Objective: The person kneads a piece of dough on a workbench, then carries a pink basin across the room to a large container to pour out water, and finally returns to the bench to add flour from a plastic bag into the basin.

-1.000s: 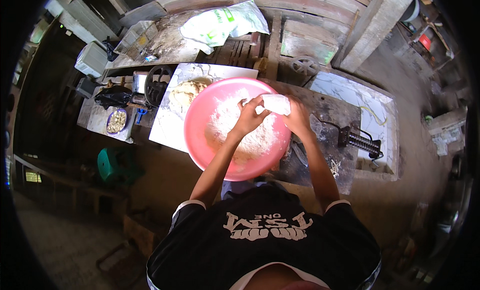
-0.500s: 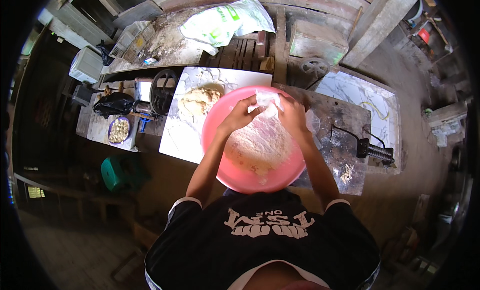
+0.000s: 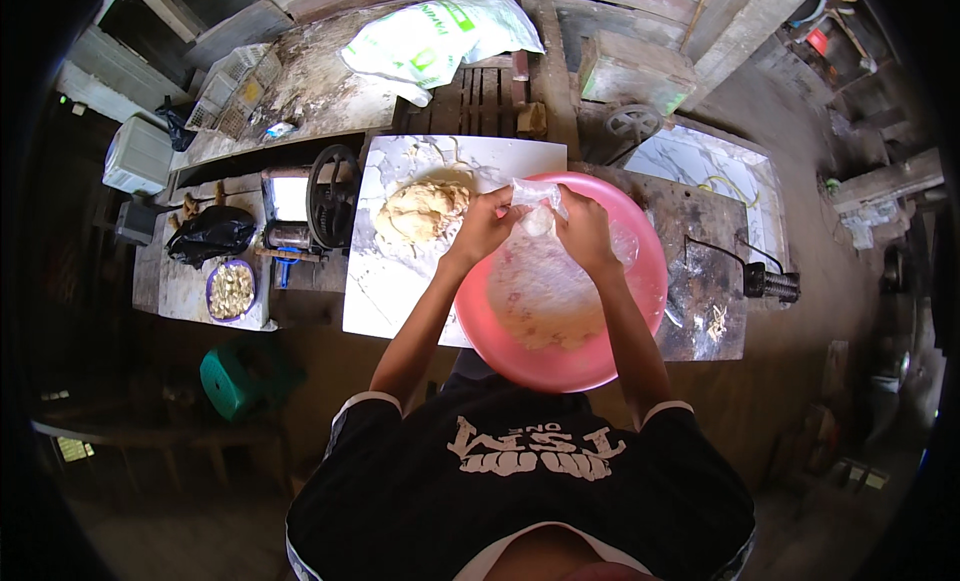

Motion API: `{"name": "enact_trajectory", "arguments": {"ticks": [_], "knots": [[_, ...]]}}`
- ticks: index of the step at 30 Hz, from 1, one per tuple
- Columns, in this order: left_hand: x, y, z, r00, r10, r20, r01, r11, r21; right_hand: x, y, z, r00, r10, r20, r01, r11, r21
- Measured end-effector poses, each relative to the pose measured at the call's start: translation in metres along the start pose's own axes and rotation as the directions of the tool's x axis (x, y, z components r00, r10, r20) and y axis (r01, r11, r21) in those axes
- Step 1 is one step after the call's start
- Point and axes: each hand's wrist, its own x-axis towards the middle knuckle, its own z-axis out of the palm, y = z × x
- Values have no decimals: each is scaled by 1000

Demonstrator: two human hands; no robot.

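Over a wide pink basin (image 3: 520,366), my left hand (image 3: 487,224) and my right hand (image 3: 583,228) pinch a small clear plastic bag (image 3: 537,193) between them. A whitish lump shows in the bag, low between my fingers. White flour (image 3: 545,286) covers much of the basin's bottom, with a yellowish patch toward me. More clear plastic (image 3: 625,243) shows beside my right wrist; I cannot tell whether it belongs to the same bag. Left of the basin, a pale dough mass (image 3: 425,211) rests on a white marble-patterned board (image 3: 385,291).
On the left are a hand-wheel machine (image 3: 333,196), a black plastic bag (image 3: 213,233) and a purple-rimmed bowl (image 3: 231,290) of pale pieces. A green stool (image 3: 240,381) stands below. A white sack (image 3: 440,41) lies at the back. To the right sits a ridged metal roller (image 3: 772,283).
The view has shifted a little. The basin sits farther right, and more of the dough shows beside it. Both hands still hold the plastic bag.
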Motion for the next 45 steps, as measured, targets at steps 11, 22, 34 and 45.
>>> {"name": "enact_trajectory", "arguments": {"ticks": [11,22,34,45], "knots": [[10,-12,12,992,126,-17,-127,990,-64,-10,1,1,985,173,4,-173,985,26],[13,-7,19,996,71,-54,-71,997,6,-13,10,1,995,93,-35,-92,995,45],[15,-10,26,970,220,-105,-233,963,-134,-27,4,-9,995,99,-26,-96,989,112],[5,-6,13,964,266,5,-266,964,-21,-22,-1,5,972,137,-188,-138,990,8]]}}
